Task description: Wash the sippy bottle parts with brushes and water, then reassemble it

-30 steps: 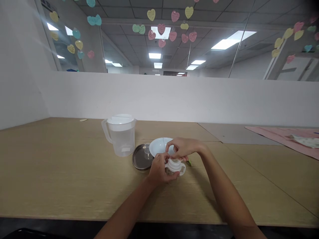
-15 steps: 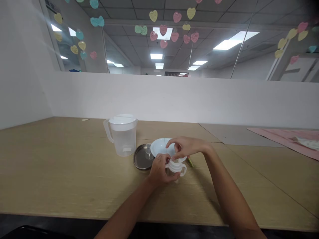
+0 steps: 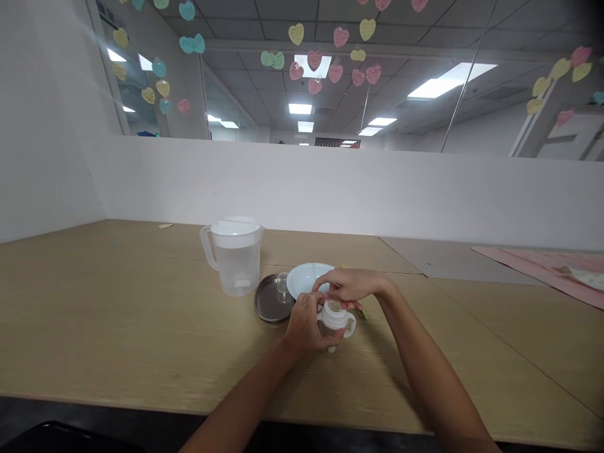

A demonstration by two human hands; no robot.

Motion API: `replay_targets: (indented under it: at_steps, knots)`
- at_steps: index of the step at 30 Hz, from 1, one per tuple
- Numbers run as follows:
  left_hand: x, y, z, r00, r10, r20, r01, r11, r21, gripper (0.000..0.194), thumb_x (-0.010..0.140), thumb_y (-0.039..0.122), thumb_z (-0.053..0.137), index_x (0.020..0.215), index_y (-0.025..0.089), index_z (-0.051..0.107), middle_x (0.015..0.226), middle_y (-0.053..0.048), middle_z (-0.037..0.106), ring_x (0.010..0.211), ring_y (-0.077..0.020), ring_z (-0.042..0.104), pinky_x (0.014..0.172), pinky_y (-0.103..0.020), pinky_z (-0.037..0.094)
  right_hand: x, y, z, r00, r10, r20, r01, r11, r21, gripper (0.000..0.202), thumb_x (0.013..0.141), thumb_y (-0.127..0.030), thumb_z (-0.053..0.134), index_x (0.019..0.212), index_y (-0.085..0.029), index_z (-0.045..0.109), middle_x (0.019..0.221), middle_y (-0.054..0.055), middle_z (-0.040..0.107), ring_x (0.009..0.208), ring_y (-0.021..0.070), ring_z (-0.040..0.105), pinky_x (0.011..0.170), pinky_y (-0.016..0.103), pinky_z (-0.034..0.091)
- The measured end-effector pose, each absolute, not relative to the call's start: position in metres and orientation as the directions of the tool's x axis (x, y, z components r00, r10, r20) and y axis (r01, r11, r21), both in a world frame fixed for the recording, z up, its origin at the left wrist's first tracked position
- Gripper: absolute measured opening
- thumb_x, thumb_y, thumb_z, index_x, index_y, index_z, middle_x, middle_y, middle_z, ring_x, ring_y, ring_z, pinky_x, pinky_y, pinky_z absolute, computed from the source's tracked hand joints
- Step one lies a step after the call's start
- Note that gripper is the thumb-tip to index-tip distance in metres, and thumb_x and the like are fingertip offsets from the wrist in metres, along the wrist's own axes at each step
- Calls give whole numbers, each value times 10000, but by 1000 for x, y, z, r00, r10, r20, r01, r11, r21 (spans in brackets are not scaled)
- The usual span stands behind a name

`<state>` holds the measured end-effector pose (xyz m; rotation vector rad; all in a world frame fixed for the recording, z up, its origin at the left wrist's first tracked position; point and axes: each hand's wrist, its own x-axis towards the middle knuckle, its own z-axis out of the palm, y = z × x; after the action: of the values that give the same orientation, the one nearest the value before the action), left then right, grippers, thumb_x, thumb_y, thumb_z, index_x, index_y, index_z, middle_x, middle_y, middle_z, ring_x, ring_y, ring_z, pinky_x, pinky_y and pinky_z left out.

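A clear baby bottle with a white collar and white side handles is tilted a little above the table, its top facing me. My left hand is closed around its left side, thumb across the front. Bent over the bottle's far side is my right hand, its fingers curled at the collar and partly hidden behind it. Just behind the hands lies a white bowl, partly covered by my right hand. A round metal tray carries a small clear cup to the left.
A lidded clear pitcher holding clear liquid stands left of the tray. A thin yellow-green item shows beyond my right fingers. Pink cloth lies at the far right. The white wall rises behind the table.
My right hand has shifted down, from fingers over the bottle's top to its far side, baring more of the top. My left hand keeps its hold. The view has shifted slightly.
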<state>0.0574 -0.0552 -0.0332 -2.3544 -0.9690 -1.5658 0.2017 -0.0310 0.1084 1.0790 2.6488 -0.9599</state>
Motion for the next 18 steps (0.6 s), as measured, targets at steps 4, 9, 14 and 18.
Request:
replay_targets:
  at_steps: [4,9,14,18]
  knots:
    - [58,-55,-35,243,424,873,576,-787,222,555,617,482,651,1008,137,461,811,-67,583,723,-194,571,671,-346,477,205,-27,107,-702,627,-338,695,496,-521,429,777,-256,504,1196,-166,496,542,-37,562,379,77,466,410,201,409]
    - [54,-55,-35,273,416,867,571,-796,202,531,667,545,614,1001,151,491,836,-75,596,762,-207,576,715,-369,474,208,-25,108,-647,687,-332,734,441,-517,571,727,-376,605,1239,-169,460,573,-28,575,404,87,494,410,202,423]
    - [41,-44,-31,105,404,909,547,-787,286,500,808,488,450,1192,170,415,1086,-135,566,1013,-263,543,869,-451,439,206,-29,112,-669,677,-306,715,474,-513,612,725,-303,599,1298,-194,415,554,-46,559,410,84,488,417,195,415]
    - [20,-21,-31,-309,561,768,667,-448,596,361,864,286,368,1197,163,438,1142,-131,561,1086,-243,513,943,-431,392,205,-31,112,-661,678,-321,728,476,-493,597,733,-297,584,1295,-179,419,556,-39,564,406,78,477,410,186,395]
